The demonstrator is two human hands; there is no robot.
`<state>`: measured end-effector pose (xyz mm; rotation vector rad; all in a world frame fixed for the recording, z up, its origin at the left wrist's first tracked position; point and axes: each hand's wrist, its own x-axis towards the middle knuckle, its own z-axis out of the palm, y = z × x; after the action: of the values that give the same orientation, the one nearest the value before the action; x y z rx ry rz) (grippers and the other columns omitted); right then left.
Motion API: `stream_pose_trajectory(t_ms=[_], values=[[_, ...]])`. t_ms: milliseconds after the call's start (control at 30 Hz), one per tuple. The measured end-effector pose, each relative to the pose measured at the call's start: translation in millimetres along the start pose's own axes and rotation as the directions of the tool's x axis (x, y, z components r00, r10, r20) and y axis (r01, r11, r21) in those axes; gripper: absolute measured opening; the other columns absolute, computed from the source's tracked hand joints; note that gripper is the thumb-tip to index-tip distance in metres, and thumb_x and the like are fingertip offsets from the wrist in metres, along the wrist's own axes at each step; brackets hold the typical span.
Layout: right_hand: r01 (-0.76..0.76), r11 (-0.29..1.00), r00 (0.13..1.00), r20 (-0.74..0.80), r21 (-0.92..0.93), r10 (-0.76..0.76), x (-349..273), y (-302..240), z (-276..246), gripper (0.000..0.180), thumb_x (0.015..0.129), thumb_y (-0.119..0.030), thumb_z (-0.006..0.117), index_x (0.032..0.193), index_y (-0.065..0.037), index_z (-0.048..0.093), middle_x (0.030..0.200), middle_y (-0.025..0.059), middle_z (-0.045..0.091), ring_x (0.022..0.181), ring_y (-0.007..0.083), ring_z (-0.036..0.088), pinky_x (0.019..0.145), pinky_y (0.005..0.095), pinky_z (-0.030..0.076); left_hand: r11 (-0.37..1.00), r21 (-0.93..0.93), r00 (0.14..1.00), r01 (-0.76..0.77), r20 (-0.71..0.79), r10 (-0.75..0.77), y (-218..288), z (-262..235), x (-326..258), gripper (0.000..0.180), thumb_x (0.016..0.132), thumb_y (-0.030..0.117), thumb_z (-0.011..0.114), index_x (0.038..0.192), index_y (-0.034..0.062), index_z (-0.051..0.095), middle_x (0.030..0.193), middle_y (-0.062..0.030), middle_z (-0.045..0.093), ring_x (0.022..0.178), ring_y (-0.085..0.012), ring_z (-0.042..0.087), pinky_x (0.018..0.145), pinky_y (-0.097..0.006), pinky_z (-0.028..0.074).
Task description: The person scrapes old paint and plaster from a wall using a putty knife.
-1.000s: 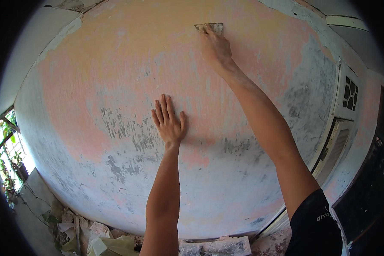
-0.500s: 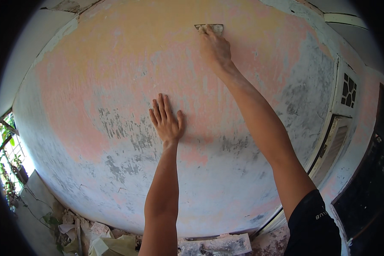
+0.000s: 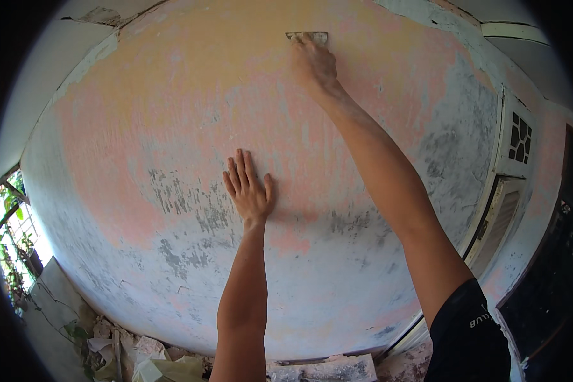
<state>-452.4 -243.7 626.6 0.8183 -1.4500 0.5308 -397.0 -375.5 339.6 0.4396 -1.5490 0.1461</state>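
In front of me stands a wall with worn, patchy paint: yellow at the top, pink in the middle, pale blue and grey lower down. My right hand reaches high and grips a scraper, its wide, flat blade edge up against the yellow area. Part of the scraper is hidden behind my fingers. Lower and to the left, my left hand lies flat on the pink paint with its fingers spread, holding nothing.
Rubble and crumpled sheets lie along the wall's foot, with a whitish, paint-stained slab beside them. A barred window with plants is at the far left. To the right are a white door and a dark doorway.
My right hand and the scraper have shifted slightly up and left on the wall. My left hand stays flat on the wall, appearing a little lower as the view tilts.
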Motion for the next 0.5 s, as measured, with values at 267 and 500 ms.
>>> stream_pose_trajectory(t_ms=[267, 500], values=[[-0.047, 0.998, 0.98, 0.195, 0.039, 0.039, 18.3, -12.3, -18.1, 0.029, 0.093, -0.009, 0.044, 0.113, -0.001, 0.063, 0.125, 0.0147, 0.061, 0.103, 0.0365, 0.066, 0.085, 0.0472, 0.056, 1.0, 0.008, 1.0, 0.009, 0.006, -0.009, -4.7, -3.8, -0.3, 0.068, 0.093, 0.033, 0.044, 0.154, 0.0077, 0.027, 0.161, -0.0102, 0.027, 0.15, -0.0302, 0.019, 0.122, -0.05, 0.01], [0.022, 0.999, 0.999, 0.027, 0.043, -0.023, 39.1, -5.2, -4.2, 0.027, 0.089, -0.011, 0.051, 0.106, 0.0, 0.069, 0.114, 0.0182, 0.067, 0.096, 0.0344, 0.07, 0.078, 0.0444, 0.058, 1.0, 0.002, 1.0, 0.001, 0.003, -0.001, 0.9, 2.0, 0.3, 0.068, 0.094, 0.033, 0.044, 0.154, 0.0077, 0.027, 0.161, -0.0101, 0.027, 0.15, -0.0302, 0.019, 0.122, -0.05, 0.009]])
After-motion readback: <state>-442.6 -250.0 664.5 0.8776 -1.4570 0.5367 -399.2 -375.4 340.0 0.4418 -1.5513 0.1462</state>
